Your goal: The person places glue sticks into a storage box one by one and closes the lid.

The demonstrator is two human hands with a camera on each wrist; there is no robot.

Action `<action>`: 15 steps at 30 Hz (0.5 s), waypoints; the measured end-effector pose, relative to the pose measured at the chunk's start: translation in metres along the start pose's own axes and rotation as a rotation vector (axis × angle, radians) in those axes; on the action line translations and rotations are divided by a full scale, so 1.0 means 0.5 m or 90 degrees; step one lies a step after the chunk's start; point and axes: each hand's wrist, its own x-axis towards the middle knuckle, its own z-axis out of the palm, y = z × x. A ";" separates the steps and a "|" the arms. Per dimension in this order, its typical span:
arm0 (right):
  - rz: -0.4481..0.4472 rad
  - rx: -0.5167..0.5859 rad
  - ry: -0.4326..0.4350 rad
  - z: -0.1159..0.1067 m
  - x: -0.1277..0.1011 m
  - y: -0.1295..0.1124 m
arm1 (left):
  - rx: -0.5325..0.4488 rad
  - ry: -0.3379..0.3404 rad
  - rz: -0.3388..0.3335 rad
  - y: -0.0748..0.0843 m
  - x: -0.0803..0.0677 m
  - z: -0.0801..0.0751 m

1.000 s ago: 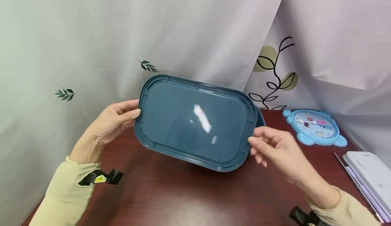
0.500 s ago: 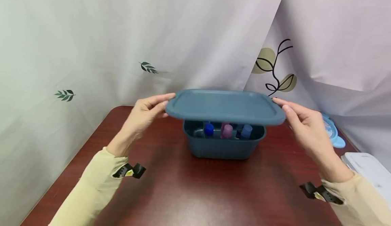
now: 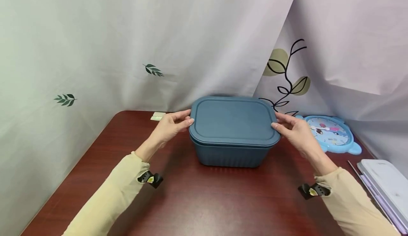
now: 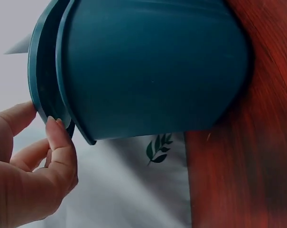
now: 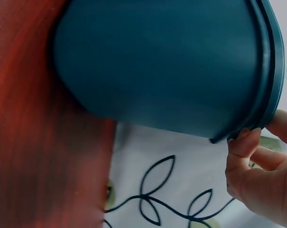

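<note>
A blue-grey plastic lid [image 3: 234, 119] lies over the top of a matching rectangular storage box [image 3: 232, 157] on the table. My left hand [image 3: 166, 129] pinches the lid's left edge between thumb and fingers. At the opposite end, my right hand [image 3: 297, 132] pinches the right edge the same way. The left wrist view shows a gap between the lid's edge [image 4: 35, 61] and the box rim; on the right side, the lid's edge [image 5: 277, 61] sits closer to the rim. The box's contents are hidden beneath the lid.
A light-blue clock [image 3: 331, 134] lies to the right, near my right hand. Closer to me along the right edge are a white and lilac case [image 3: 385, 184] and a thin rod. Small white pieces [image 3: 157, 116] lie at the back left. A patterned curtain [image 3: 204, 44] hangs behind the table.
The lid was held up tilted, its face toward the camera, then levelled above the box with bottle caps showing inside. Now it has come down over the box, both hands still at its ends.
</note>
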 end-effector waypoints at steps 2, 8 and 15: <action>0.017 0.007 -0.010 0.004 0.001 0.006 | 0.010 -0.012 -0.014 -0.003 0.003 0.000; 0.050 0.009 -0.027 0.007 -0.002 0.016 | -0.009 -0.056 -0.060 -0.019 0.009 -0.002; 0.051 0.000 -0.033 0.011 -0.010 0.024 | -0.023 -0.056 -0.079 -0.025 0.005 0.000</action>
